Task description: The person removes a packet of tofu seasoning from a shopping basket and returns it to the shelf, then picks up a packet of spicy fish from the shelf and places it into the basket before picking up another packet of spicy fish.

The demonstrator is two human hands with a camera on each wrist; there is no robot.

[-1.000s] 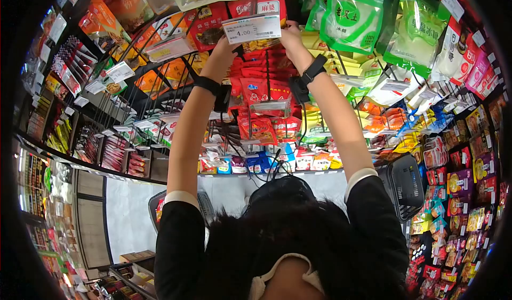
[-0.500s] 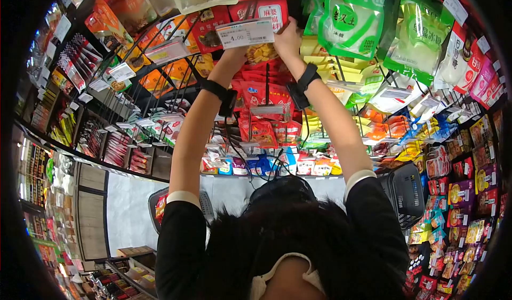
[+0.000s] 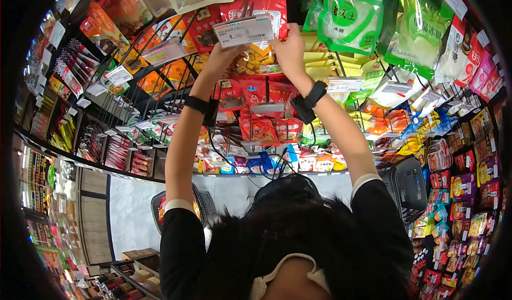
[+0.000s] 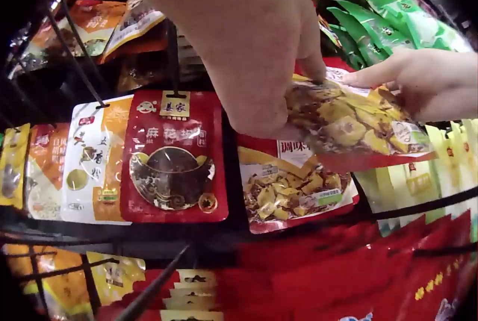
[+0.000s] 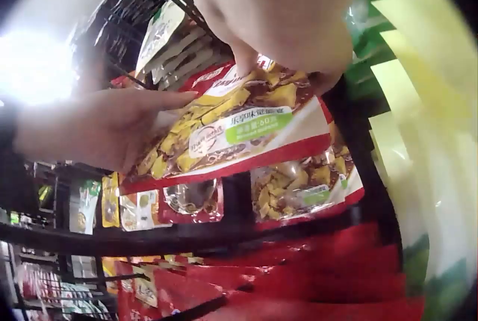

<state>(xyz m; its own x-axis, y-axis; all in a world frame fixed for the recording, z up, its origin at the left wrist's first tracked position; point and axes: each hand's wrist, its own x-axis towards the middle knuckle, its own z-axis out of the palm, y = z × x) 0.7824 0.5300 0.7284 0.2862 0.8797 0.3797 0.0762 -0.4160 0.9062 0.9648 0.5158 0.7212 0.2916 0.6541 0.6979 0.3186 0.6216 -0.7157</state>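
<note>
Both hands hold a red seasoning packet (image 5: 239, 131) with a picture of yellow chunks on its front. At its left side my left hand (image 3: 223, 60) grips the edge, seen from behind in the left wrist view. My right hand (image 3: 289, 52) pinches the other side, its thumb (image 4: 373, 75) lying over the front. In the head view a price tag (image 3: 242, 31) reading 4.00 covers the packet's upper part. Another packet of the same kind (image 4: 295, 194) hangs just below and behind the held one.
A dark red packet (image 4: 175, 160) hangs to the left. Pale yellow packets (image 5: 396, 142) and large green bags (image 3: 349, 17) hang on the right. Metal hooks with price tags stick out between rows. Dark baskets (image 3: 408, 188) stand below, beside the person.
My left hand shifts right, then back left, while the right hand comes slightly closer to the body. More of the packet's yellow picture now shows between the hands.
</note>
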